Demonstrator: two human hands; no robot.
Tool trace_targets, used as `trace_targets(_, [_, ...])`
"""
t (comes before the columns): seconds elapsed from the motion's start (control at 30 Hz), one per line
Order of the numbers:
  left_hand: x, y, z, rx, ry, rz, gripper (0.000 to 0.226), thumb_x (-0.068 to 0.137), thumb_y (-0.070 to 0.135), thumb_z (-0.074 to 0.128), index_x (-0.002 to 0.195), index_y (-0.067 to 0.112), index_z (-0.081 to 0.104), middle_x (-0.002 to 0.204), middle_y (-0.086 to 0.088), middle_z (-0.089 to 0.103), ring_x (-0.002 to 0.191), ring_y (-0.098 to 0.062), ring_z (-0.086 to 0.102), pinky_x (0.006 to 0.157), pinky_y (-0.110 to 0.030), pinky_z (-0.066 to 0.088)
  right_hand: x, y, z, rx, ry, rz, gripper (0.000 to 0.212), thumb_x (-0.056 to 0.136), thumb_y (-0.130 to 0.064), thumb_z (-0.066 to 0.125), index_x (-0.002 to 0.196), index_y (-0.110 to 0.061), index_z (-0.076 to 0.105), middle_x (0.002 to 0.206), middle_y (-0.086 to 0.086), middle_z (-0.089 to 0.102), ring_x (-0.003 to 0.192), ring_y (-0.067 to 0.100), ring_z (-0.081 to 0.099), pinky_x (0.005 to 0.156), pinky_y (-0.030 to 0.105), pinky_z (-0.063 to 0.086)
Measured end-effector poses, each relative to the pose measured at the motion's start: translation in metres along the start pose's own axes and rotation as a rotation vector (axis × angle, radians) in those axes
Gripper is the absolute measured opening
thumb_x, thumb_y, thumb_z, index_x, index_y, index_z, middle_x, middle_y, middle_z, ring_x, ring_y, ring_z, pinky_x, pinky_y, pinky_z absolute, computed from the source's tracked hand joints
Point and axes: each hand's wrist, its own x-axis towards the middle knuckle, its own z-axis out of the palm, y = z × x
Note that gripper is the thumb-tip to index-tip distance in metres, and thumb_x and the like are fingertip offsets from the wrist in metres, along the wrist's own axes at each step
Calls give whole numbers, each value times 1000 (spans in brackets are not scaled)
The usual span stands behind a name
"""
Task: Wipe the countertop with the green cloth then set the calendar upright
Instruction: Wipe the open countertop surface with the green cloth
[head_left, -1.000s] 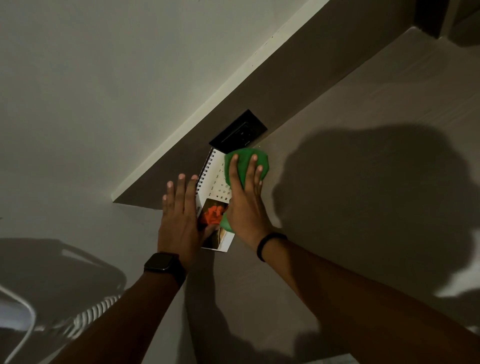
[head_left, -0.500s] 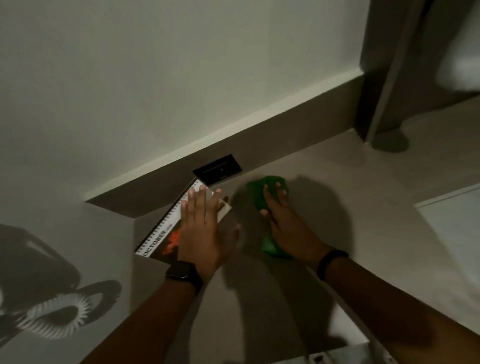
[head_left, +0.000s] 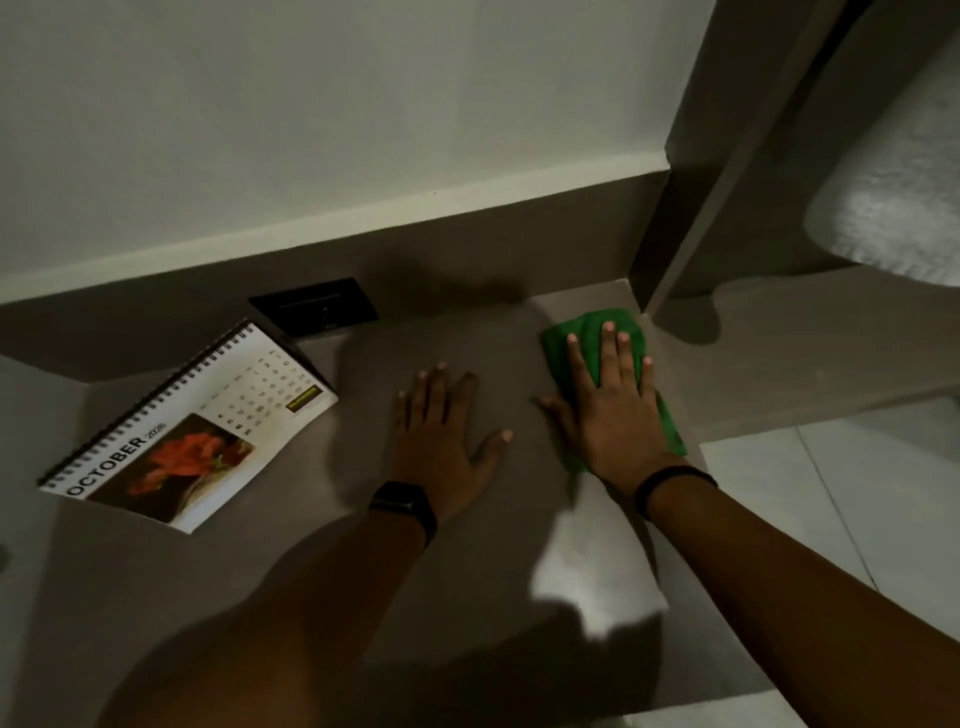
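The green cloth (head_left: 566, 332) lies on the grey-brown countertop (head_left: 322, 519) near its far right corner. My right hand (head_left: 608, 405) presses flat on the cloth, fingers spread, covering most of it. Resting flat on the bare countertop just left of it is my left hand (head_left: 441, 431), holding nothing. A spiral-bound calendar (head_left: 197, 431) showing OCTOBER and a red flower picture lies flat at the left, apart from both hands.
A black wall socket (head_left: 317, 309) sits on the dark backsplash behind the calendar. A vertical panel (head_left: 675, 208) bounds the counter at the right, with a white textured object (head_left: 893, 197) beyond it. The front right edge drops to a pale tiled floor (head_left: 831, 519).
My right hand has slid the cloth rightward to the far right corner. My left hand has come off the calendar and now rests on bare countertop. The calendar lies fully uncovered.
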Motion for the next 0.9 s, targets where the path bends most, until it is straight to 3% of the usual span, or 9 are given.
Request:
trace_targets(0.2, [-1,-2,6,20,3,-20,86,96,79,32,167,33,15,176,-10,15,162,-33,7,128,-59,4,4,1,9,-49,6,21,81,99,-72,18,164,-25,8,171,23,5,158,42,4,124,67,11])
trace_targets(0.3, [0,-2,1,-21,-32,-20,90,95,81,31,168,32,10,176,-9,10,162,-32,2,129,-57,1,2,-2,3,-72,-21,25,85,97,-76,16,164,-26,5,172,22,-1,159,41,-3,124,68,6])
trace_targets(0.4, [-5,-9,-12,-130,6,-36,93,95,77,39,168,24,15,176,-10,13,162,-30,3,130,-56,8,1,-19,-14,-81,24,9,87,97,-76,14,164,-21,10,172,22,-1,158,42,-7,124,62,-7])
trace_targets(0.5, [-40,-20,-29,-390,203,-196,95,94,72,50,166,19,20,173,-10,20,161,-23,11,130,-40,17,0,-68,-25,124,34,-150,70,106,-54,29,162,-14,20,172,19,11,159,39,4,127,47,-2])
trace_targets(0.57, [-75,-29,-40,-571,482,-358,95,98,68,53,166,12,18,172,-12,20,159,-11,15,125,-19,19,3,-117,-21,412,-86,-223,60,107,-34,41,161,-10,27,169,16,24,157,32,20,126,31,9])
trace_targets(0.6, [-91,-38,-44,-617,627,-451,96,99,66,52,166,6,16,171,-15,19,159,-10,16,125,-17,19,4,-143,-18,521,-154,-240,58,107,-26,44,160,-9,28,168,15,29,156,29,26,123,27,14])
trace_targets(0.7, [-121,-80,-57,-841,798,-811,98,99,63,53,166,9,7,171,-12,16,156,-21,26,126,-51,30,12,-216,-7,691,-281,-259,55,105,-7,45,157,-4,31,164,16,36,152,29,33,118,20,23])
trace_targets(0.77, [-129,-110,-67,-995,786,-943,92,97,61,51,167,17,10,170,-9,23,150,-18,33,122,-54,37,16,-251,0,785,-323,-242,56,102,2,44,156,-7,33,160,16,41,148,29,40,115,20,28])
trace_targets(0.9, [-131,-146,-77,-1103,791,-788,72,105,57,39,167,26,21,163,-7,40,137,-13,53,103,-17,48,16,-279,17,855,-329,-229,61,101,3,42,157,-17,31,156,10,47,143,25,46,110,21,33])
